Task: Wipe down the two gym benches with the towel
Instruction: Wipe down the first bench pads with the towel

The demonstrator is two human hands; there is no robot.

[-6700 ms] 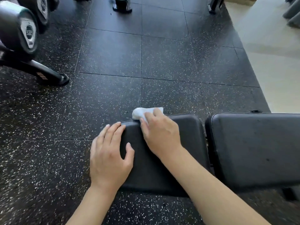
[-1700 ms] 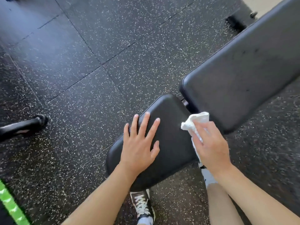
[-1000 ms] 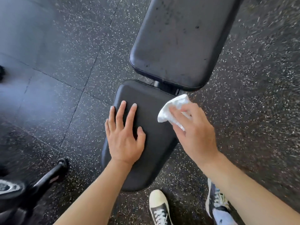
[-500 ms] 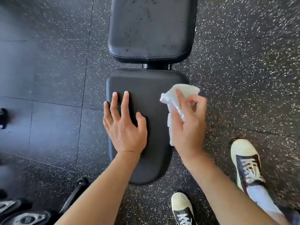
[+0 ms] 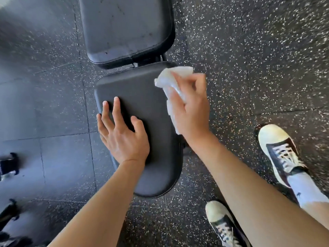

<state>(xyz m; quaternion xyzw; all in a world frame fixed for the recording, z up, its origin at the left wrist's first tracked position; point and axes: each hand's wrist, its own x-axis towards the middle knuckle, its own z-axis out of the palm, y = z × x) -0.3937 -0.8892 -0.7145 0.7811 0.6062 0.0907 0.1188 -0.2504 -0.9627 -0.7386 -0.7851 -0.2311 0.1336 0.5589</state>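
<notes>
Two sneakers stand on the speckled floor (image 5: 249, 50) at the near right: one (image 5: 224, 227) at the bottom edge, partly behind the right forearm, and the other (image 5: 277, 150) farther right with a white sock (image 5: 302, 189) above it.

Both forearms extend from the bottom edge toward the seat pad (image 5: 146, 97), the near black surface of the bench.

The left hand (image 5: 122, 136) lies palm down on the left half of the seat pad. Its fingers (image 5: 116, 107) are straight and spread wide, and it holds nothing. The outer fingers reach the pad's left edge.

The right hand (image 5: 190, 107) is at the right edge of the seat pad, near its far corner. It grips the towel (image 5: 170, 77), a crumpled white cloth. The thumb and fingers curl round it. One end of the towel protrudes beyond the fingertips over the pad's far right corner; the other end hangs below the palm along the pad's right edge. Contact between towel and pad cannot be confirmed.

Beyond the seat pad, across a narrow gap with a metal bracket (image 5: 135, 64), lies the back pad (image 5: 124, 27), a second black surface with faint marks and specks.

Dark equipment parts (image 5: 8, 164) sit at the left edge, blurred.
</notes>
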